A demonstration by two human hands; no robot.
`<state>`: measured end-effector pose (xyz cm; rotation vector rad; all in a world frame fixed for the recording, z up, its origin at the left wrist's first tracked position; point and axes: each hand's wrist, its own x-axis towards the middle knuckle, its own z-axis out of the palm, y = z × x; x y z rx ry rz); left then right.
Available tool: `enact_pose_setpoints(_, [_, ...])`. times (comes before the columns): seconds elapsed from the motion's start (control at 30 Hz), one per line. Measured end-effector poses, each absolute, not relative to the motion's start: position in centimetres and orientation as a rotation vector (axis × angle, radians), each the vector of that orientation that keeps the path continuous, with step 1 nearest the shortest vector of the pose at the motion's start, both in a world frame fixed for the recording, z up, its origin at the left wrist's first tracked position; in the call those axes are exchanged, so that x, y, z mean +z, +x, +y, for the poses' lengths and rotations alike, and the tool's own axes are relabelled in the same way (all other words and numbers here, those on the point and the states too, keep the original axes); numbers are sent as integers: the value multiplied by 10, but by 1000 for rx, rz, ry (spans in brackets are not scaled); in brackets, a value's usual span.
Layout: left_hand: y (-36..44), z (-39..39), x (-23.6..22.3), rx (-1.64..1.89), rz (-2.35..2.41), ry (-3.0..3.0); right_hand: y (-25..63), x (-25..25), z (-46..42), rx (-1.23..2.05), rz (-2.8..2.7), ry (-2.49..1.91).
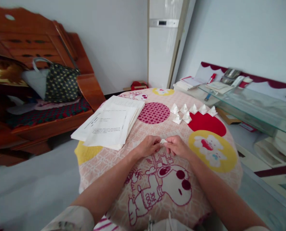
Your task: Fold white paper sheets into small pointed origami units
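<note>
Over the middle of a round table with a patterned cloth (119,163), both hands meet at a small piece of folded white paper (163,141). My left hand (148,146) pinches its left side, fingers curled. From the right, my right hand (178,147) grips the same paper between thumb and fingers. Most of the paper is hidden by the fingers. Beyond my right hand, several folded white paper pyramids (186,117) stand in two loose rows. Left of my hands lies a thick stack of printed sheets (109,123).
A wooden bench (46,126) with a dark patterned bag (62,81) is at the left. To the right stands a glass-topped cabinet (256,106) bearing papers, a metal container and a red item. A tall white air conditioner (161,51) fills the far corner.
</note>
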<state>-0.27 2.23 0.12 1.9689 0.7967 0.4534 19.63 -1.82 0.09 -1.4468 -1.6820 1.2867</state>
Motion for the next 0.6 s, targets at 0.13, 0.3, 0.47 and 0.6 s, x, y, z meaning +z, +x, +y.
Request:
enact_pose_setpoints(0.13, [-5, 21, 0, 545, 831, 2153, 193, -5, -26, 1310, -1673, -1399])
enact_pose_setpoints(0.3, [-7, 14, -5, 542, 724, 2258, 193, -13, -43, 1281, -1653, -1343])
enact_pose_setpoints(0.47, [-7, 6, -11, 604, 735, 2257, 190, -10, -50, 1279, -1571, -1377])
enact_pose_setpoints(0.6, [-2, 6, -12, 621, 829, 2260, 188, -9, -50, 1207, -1557, -1380])
